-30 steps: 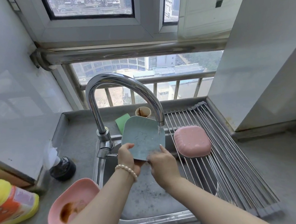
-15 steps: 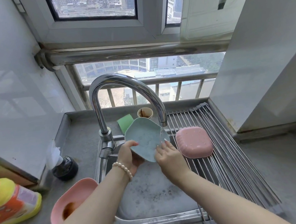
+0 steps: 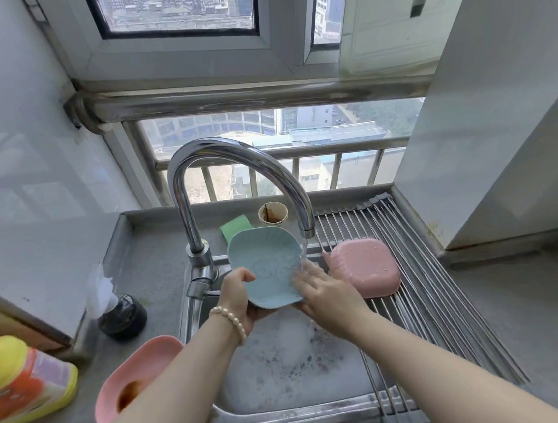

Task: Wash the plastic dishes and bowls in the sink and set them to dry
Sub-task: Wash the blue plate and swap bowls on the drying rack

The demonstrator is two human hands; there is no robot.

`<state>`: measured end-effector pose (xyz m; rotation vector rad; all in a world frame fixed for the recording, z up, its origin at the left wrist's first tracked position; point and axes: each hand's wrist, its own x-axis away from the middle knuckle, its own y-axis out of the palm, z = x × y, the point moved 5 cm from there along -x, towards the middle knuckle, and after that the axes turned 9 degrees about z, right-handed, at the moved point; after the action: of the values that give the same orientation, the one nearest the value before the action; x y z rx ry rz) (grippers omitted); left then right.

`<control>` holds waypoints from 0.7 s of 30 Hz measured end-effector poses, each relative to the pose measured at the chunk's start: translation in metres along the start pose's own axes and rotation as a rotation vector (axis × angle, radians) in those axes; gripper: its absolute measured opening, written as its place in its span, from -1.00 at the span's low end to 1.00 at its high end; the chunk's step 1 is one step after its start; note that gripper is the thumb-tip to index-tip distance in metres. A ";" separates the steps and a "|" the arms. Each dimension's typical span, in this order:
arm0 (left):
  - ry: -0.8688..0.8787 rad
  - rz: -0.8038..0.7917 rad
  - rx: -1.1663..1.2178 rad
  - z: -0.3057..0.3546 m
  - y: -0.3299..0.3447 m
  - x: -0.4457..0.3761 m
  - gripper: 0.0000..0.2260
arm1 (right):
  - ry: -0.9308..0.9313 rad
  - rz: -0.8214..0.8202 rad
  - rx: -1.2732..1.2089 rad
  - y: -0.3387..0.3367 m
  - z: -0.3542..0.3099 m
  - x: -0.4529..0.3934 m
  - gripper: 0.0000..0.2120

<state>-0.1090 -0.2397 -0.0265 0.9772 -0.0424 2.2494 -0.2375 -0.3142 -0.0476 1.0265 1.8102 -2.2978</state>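
Left hand, with a bead bracelet at the wrist, curls round the lower left edge of the blue dish, thumb over the rim, tilting it up at frame centre above the soapy sink. Right hand lies with fingers straight against the dish's right edge, under the water running from the faucet. Both forearms reach in from the bottom of the frame. At lower left a stained pink bowl sits on the counter beside a yellow bottle. Right of centre, an upturned pink dish rests on the drying rack. Farther back stand a green sponge and a stained paper cup
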 end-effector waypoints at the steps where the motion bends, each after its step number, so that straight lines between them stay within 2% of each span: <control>1: -0.002 -0.016 0.001 0.001 0.001 -0.001 -0.81 | 0.003 -0.015 0.070 0.000 -0.001 -0.002 -0.66; 3: -0.010 -0.036 0.033 0.003 0.002 -0.002 -0.81 | -0.004 0.043 0.065 -0.005 -0.007 -0.005 -0.74; 8: -0.012 -0.129 0.305 -0.019 0.017 0.002 -0.79 | 0.150 0.231 -0.239 -0.029 -0.040 -0.025 -0.84; 10: -0.037 -0.126 0.314 -0.028 0.024 0.005 -0.94 | 0.250 0.276 -0.371 -0.033 -0.053 -0.034 -0.86; 12: -0.047 -0.111 0.329 -0.025 0.027 0.005 -0.84 | 0.370 0.299 -0.548 -0.032 -0.050 -0.032 -0.78; 14: -0.037 -0.107 0.333 -0.015 0.023 0.004 -0.79 | 0.347 0.282 -0.667 -0.031 -0.040 -0.023 -0.80; 16: -0.037 -0.108 0.293 -0.008 0.017 0.001 -0.73 | 0.172 0.287 -0.489 -0.032 -0.028 -0.014 -0.81; 17: -0.049 -0.090 0.257 -0.008 0.013 -0.002 -0.71 | 0.109 0.257 -0.372 -0.032 -0.020 -0.013 -0.76; 19: -0.086 -0.087 0.214 -0.010 0.010 -0.005 -0.69 | 0.100 0.145 -0.151 -0.026 -0.009 -0.012 -0.62; 21: -0.098 -0.096 0.220 -0.009 0.008 -0.008 -0.68 | 0.129 0.025 -0.028 -0.019 -0.009 -0.011 -0.70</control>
<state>-0.1157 -0.2482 -0.0370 1.1789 0.2095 2.1488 -0.2325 -0.3046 -0.0265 1.2119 1.8575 -2.2330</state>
